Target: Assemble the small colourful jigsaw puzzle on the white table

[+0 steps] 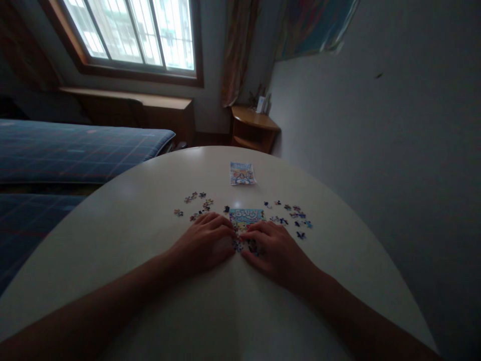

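Note:
A partly joined jigsaw puzzle with the word "Bluey" along its top (247, 215) lies flat on the table, its lower part half covered by my hands. My left hand (206, 240) rests at its left edge, with fingertips and thumb closed about small jigsaw pieces (237, 245). From the right, my right hand (276, 250) reaches over the puzzle, and its thumb and fingers close around a dark piece (252, 245). Just what each fingertip touches is partly hidden. Loose jigsaw pieces lie scattered left (208, 203) and right (296, 214) of the puzzle.
A printed packet (242, 173) lies behind the puzzle on the round white table (150, 210). Beyond the table's left edge is a bed with a blue plaid cover (75, 150). A wooden corner shelf (255, 120) stands behind, and a wall (376, 150) runs along the right.

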Motion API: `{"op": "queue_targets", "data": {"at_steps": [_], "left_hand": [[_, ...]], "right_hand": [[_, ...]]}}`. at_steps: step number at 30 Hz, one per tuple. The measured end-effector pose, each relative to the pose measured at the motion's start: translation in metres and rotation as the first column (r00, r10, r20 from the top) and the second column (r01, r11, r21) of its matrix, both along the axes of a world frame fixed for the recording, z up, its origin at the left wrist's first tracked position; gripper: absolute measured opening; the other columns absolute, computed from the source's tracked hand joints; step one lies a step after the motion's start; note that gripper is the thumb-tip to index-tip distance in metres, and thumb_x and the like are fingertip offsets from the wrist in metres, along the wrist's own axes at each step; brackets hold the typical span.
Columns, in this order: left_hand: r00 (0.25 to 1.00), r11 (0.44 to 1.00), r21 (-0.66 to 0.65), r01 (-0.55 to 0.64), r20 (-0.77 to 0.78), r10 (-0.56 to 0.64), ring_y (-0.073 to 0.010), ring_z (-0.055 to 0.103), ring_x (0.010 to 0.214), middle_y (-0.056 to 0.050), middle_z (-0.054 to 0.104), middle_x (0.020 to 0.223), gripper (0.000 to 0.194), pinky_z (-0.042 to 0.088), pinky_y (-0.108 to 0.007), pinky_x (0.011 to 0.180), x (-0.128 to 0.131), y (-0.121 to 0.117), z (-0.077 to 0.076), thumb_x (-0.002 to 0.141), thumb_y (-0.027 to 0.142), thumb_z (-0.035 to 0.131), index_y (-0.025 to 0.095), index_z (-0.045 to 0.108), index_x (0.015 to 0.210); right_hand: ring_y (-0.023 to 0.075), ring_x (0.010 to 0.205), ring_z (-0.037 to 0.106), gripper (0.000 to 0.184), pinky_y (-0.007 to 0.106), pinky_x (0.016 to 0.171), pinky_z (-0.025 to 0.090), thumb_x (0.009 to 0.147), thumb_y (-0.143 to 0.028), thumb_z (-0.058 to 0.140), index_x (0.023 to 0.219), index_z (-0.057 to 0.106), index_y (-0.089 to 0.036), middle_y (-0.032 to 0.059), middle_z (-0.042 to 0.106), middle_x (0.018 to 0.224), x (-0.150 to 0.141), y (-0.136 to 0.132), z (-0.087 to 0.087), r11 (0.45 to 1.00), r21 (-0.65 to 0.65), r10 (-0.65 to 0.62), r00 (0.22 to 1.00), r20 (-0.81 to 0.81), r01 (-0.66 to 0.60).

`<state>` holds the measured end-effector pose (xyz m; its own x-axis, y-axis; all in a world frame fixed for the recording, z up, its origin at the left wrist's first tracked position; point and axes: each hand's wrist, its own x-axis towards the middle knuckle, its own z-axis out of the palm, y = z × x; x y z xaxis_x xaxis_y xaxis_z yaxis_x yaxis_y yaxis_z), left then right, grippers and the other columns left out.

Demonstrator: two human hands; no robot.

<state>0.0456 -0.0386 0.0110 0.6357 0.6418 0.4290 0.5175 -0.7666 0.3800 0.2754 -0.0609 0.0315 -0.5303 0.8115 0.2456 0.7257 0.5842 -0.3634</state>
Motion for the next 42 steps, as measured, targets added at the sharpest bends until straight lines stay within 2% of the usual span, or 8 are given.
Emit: {"op": "queue_targets", "data": {"at_steps": [11,18,27,36,42], "left_hand": [[1.000,0.999,0.052,0.009,0.007,-0.009,-0.0197,0.057,0.092,-0.002,0.068,0.099,0.014,0.044,-0.038,0.090,0.001,-0.001,0.003,0.086,0.023,0.064,0.024,0.067,0.099],[0.998,0.994,0.094,0.055,-0.030,-0.052,-0.0185,0.057,0.089,-0.001,0.069,0.093,0.008,0.044,-0.037,0.088,0.001,-0.001,0.005,0.088,0.024,0.062,0.024,0.068,0.093],[0.983,0.976,0.133,0.174,-0.085,-0.164,-0.0179,0.059,0.095,0.001,0.070,0.094,0.007,0.042,-0.037,0.096,-0.004,0.001,0.008,0.087,0.022,0.064,0.027,0.069,0.090],[0.972,0.970,0.119,0.210,-0.129,-0.195,-0.0171,0.062,0.098,0.002,0.071,0.098,0.009,0.041,-0.039,0.102,-0.008,0.001,0.011,0.090,0.024,0.061,0.028,0.068,0.094],[0.975,0.973,0.119,0.200,-0.119,-0.186,-0.0166,0.062,0.094,0.002,0.071,0.094,0.007,0.043,-0.038,0.098,-0.008,0.001,0.013,0.091,0.027,0.063,0.028,0.069,0.094]], "right_hand": [[0.0241,0.107,0.061,0.029,0.044,0.095,0.044,0.083,-0.030,0.070,0.112,0.069,-0.024,0.0069,0.068,0.113,0.000,0.000,0.003,1.000,-0.017,0.003,1.000,0.006,-0.003],[0.0247,0.106,0.061,0.028,0.044,0.094,0.045,0.083,-0.029,0.070,0.111,0.069,-0.024,0.0076,0.068,0.113,0.000,0.000,0.001,1.000,-0.008,0.000,1.000,0.011,0.000],[0.0242,0.108,0.061,0.030,0.044,0.095,0.044,0.084,-0.028,0.069,0.113,0.069,-0.022,0.0087,0.068,0.115,0.001,0.001,0.002,1.000,-0.022,0.007,1.000,0.001,-0.007],[0.0244,0.108,0.061,0.030,0.045,0.095,0.045,0.085,-0.025,0.065,0.114,0.070,-0.022,0.0096,0.067,0.115,0.002,0.001,0.004,0.999,-0.041,0.023,1.000,-0.001,-0.023],[0.0234,0.107,0.061,0.029,0.044,0.094,0.046,0.088,-0.023,0.062,0.115,0.070,-0.022,0.0101,0.068,0.114,0.005,0.003,0.003,0.999,-0.033,0.038,0.999,-0.009,-0.038]]}}
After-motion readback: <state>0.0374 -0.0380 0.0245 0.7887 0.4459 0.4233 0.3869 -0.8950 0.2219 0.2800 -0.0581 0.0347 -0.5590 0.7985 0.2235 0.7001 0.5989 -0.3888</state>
